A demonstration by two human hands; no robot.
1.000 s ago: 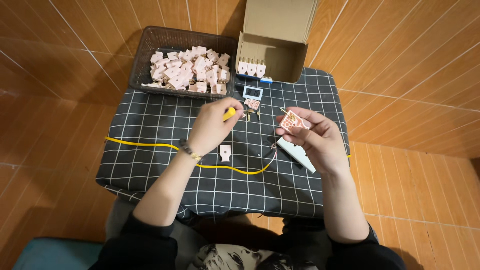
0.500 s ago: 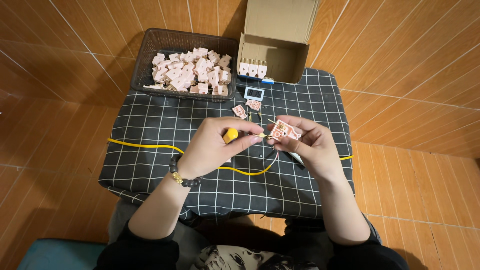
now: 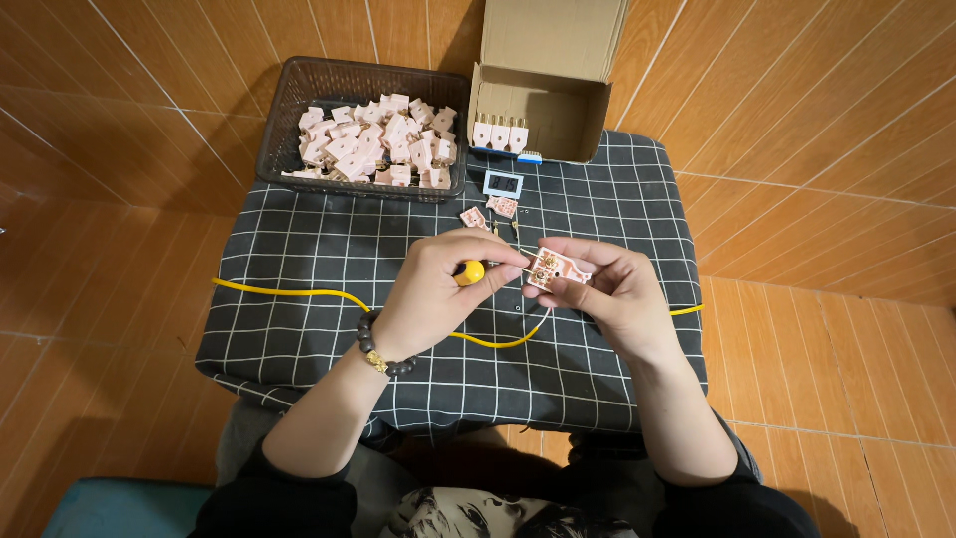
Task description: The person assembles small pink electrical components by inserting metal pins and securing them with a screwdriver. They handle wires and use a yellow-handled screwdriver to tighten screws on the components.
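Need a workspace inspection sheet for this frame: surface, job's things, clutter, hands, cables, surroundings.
Surface: small table under a dark checked cloth.
Job's things: open pink plug half, inner metal parts showing; yellow-handled screwdriver pointed at it.
Clutter: dark basket full of pink plug parts; open cardboard box with a few plugs inside; small white gadget with a screen; loose plug pieces.
Hands: left hand grips the screwdriver; right hand holds the plug half.
Cables: yellow cable runs across the cloth, under both hands.
Surroundings: orange-brown tiled floor.
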